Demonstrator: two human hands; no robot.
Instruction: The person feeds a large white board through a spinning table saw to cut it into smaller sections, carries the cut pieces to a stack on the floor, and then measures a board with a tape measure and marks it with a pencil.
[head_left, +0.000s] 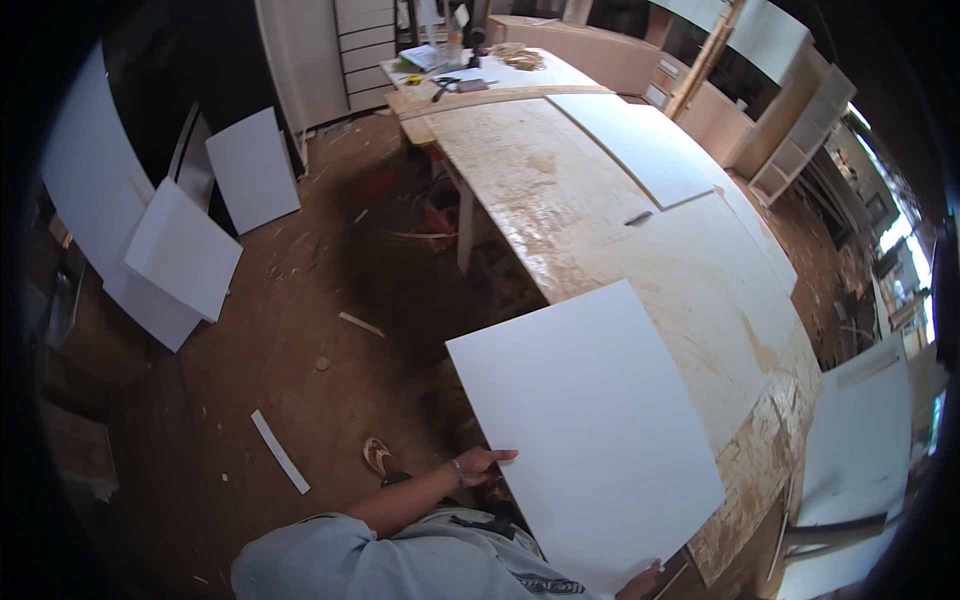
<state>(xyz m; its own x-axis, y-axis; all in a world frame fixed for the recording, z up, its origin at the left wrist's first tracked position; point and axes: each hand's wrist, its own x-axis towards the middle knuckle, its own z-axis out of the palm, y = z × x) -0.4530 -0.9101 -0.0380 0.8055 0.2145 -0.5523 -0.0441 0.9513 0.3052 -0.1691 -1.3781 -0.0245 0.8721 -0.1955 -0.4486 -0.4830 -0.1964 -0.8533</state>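
The white panel is pinched by the left hand, not yet released; the right hand cannot be judged; beyond both, another board is already laid flat.

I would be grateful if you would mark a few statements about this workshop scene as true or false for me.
1. The left hand holds the white panel by its left edge. True.
2. The right hand is at the panel's far corner. False: the right hand is at its near edge, partly hidden.
3. A narrow white strip lies on the brown floor. True.
4. The left hand wears nothing at the wrist. False: a band goes around it.
5. A long pale board lies on the worktable. True.
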